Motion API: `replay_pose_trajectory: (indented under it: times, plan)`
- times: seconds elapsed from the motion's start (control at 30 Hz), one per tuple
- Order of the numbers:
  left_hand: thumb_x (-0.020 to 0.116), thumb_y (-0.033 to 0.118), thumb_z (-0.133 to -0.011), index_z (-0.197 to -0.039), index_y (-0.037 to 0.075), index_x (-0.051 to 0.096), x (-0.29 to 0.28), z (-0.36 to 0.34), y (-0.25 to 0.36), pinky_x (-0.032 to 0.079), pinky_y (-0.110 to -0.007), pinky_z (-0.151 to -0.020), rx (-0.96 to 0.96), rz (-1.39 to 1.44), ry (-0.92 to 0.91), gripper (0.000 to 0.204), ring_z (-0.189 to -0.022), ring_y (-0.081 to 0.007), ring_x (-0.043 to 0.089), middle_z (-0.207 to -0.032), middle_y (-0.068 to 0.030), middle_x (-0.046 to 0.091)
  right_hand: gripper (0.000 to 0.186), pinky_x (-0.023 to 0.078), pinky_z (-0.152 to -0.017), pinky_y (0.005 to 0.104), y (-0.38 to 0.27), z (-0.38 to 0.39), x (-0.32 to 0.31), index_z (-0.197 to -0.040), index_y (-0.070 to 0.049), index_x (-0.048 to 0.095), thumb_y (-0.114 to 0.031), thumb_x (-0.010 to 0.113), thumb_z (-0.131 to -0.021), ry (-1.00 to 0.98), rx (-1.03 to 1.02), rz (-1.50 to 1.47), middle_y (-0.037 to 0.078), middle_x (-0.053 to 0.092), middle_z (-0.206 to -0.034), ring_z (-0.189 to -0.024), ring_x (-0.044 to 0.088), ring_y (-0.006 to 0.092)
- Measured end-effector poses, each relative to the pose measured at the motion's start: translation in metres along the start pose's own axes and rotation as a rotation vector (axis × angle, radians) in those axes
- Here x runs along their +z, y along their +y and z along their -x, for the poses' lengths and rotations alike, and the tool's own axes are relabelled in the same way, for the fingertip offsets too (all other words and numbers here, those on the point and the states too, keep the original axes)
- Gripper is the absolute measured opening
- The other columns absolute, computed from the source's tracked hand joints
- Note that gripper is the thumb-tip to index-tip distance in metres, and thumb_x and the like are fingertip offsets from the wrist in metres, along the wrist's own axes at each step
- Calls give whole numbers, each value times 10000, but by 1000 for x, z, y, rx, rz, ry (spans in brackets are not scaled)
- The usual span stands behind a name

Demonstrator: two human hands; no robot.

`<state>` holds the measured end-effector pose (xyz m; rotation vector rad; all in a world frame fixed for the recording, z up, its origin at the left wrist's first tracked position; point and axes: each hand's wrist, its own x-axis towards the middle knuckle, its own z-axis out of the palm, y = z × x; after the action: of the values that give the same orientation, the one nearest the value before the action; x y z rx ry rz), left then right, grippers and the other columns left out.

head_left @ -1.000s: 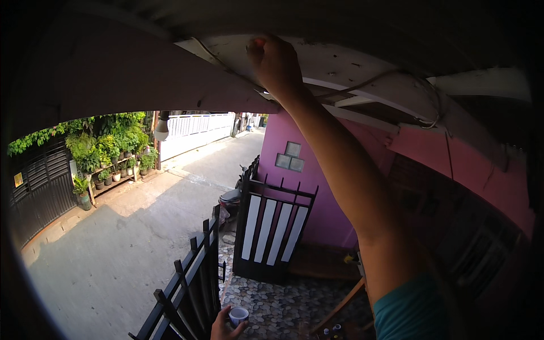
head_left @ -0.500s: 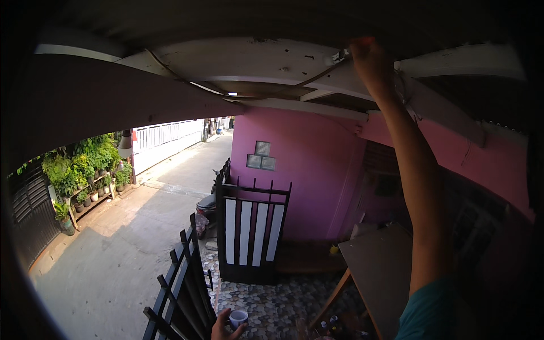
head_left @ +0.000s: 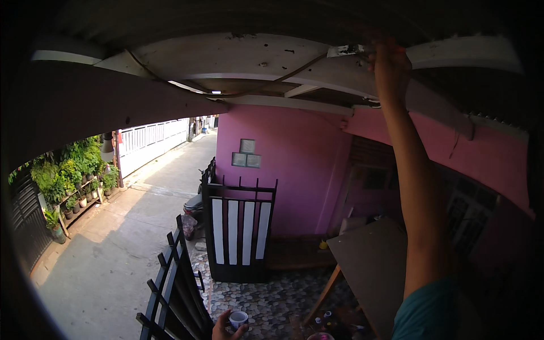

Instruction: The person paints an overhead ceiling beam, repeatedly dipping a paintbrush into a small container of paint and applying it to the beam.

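Cup [head_left: 238, 318], small and pale with its open mouth facing up, is low in the view, above the patterned stone floor [head_left: 260, 297], clamped between the thumb and fingers of the person's left hand [head_left: 226, 328]. The right hand [head_left: 391, 71] is raised high to the pale ceiling beam [head_left: 221, 59], its fingers bent; a reddish spot shows at it, but shadow and blur make it impossible to tell whether the fingers close on anything. Just left of that hand, a white fitting [head_left: 345, 51] with dark patches sits on the beam, and a brown cable [head_left: 297, 72] runs leftward from it. A teal sleeve [head_left: 425, 311] covers the upper right arm. Below stand a brown board [head_left: 371, 258] on wooden legs and a black gate [head_left: 217, 241] with white panels, before a pink wall [head_left: 306, 170]. Farther left, potted plants [head_left: 71, 178] line the sunlit street [head_left: 124, 238].
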<state>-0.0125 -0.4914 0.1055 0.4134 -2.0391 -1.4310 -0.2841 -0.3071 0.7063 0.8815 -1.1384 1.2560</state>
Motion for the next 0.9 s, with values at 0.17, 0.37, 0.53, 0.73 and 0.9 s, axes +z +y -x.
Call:
replay_pose_trajectory:
  times: [0.17,0.37,0.53,0.73,0.9]
  plan:
    - [800,67,-814,-1393,8,471,3,-3,-8,510,-264,-666,137,17,45,668,-897,-145,610,-1078,-91,662,228,467,-519,258,44,39,-9,-979,10,634,-207,574,-947,-31,280,-436,78,641,-722,-554,628,143]
    - [787,38,-821,-1400,6,465,7,-6,5,472,-236,-690,109,51,4,664,-868,-126,565,-1081,-68,638,214,537,-608,279,62,53,34,-1037,15,619,-180,620,-949,-67,390,-648,112,686,-833,-693,705,200]
    - [767,33,-832,-1398,24,472,11,-2,2,454,-230,-657,10,101,-5,638,-802,-97,535,-1025,-46,630,230,600,-717,311,86,34,23,-1090,50,585,-137,577,-957,50,331,-739,137,684,-879,-758,722,246]
    - [790,76,-819,-1380,49,502,8,-2,17,415,-227,-554,16,-4,23,631,-655,-71,484,-928,-20,631,317,629,-781,336,68,63,32,-1183,121,493,-87,571,-957,344,517,-910,246,634,-1055,-867,721,324]
    - [803,96,-814,-1369,48,515,18,-8,13,412,-225,-556,68,18,34,627,-662,-71,475,-935,-16,632,317,622,-798,337,42,81,75,-1176,118,512,-96,583,-954,247,561,-989,223,635,-1036,-866,719,317]
